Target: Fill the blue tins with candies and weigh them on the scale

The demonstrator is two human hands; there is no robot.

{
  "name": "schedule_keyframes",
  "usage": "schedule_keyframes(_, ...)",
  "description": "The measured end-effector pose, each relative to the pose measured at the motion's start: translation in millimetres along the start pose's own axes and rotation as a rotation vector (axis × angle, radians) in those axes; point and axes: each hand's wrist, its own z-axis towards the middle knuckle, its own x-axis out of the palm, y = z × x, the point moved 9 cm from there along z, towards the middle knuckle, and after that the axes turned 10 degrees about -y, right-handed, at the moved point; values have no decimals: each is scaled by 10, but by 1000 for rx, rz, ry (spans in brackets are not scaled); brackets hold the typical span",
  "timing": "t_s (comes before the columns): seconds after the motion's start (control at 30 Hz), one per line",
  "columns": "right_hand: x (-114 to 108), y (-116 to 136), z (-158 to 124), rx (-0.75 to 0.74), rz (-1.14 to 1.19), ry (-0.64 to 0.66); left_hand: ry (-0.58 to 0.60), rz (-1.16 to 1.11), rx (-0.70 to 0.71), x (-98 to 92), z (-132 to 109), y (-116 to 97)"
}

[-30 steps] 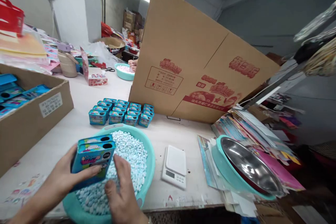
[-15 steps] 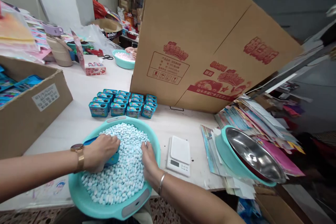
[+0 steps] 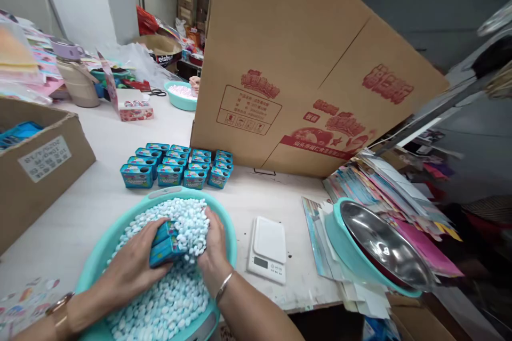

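My left hand (image 3: 132,266) grips two small blue tins (image 3: 166,245) held together, tilted in a teal basin (image 3: 224,224) full of small pale blue and white candies (image 3: 168,298). My right hand (image 3: 214,248) is cupped against the tins' open tops, pressing a heap of candies onto them. Both hands sit low in the basin at the table's near edge. Beyond the basin stand several filled blue tins (image 3: 176,165) in rows.
A white kitchen scale (image 3: 267,249) lies right of the basin. A steel bowl in a teal basin (image 3: 380,248) rests on printed sheets at the right. A large cardboard box (image 3: 300,64) stands behind. An open carton (image 3: 36,165) is at the left; another person's hand (image 3: 194,83) is far back.
My left hand dipped the tins down into the candies and now lifts them tilted; my right hand has closed in against them, pushing candies up. The view has dropped and shifted slightly.
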Motion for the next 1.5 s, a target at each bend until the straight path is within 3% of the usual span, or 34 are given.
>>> schedule_keyframes(0.07,110,121,-40,60,46,-10,-115,-31,13,-64,-23,-59)
schedule_keyframes(0.13,221,215,-83,60,54,1,-155,-45,29,-98,1,-131)
schedule_keyframes(0.27,346,227,-143,17,23,20,-94,-42,-5,-93,96,-150)
schedule_keyframes(0.4,354,159,-167,19,57,-10,-116,-49,-109,-211,151,-64)
schedule_keyframes(0.7,439,55,-73,11,33,-9,1,-31,-99,-184,233,-61)
schedule_keyframes(0.87,524,74,-107,-6,-3,56,48,-46,-116,-193,302,-31)
schedule_keyframes(1.17,570,202,-154,26,38,72,24,-162,-108,-250,392,-31)
schedule_keyframes(1.37,595,208,-215,27,47,96,-16,-200,-88,-275,299,-7)
schedule_keyframes(1.5,628,210,-231,-11,10,136,-24,-176,-81,-187,227,101)
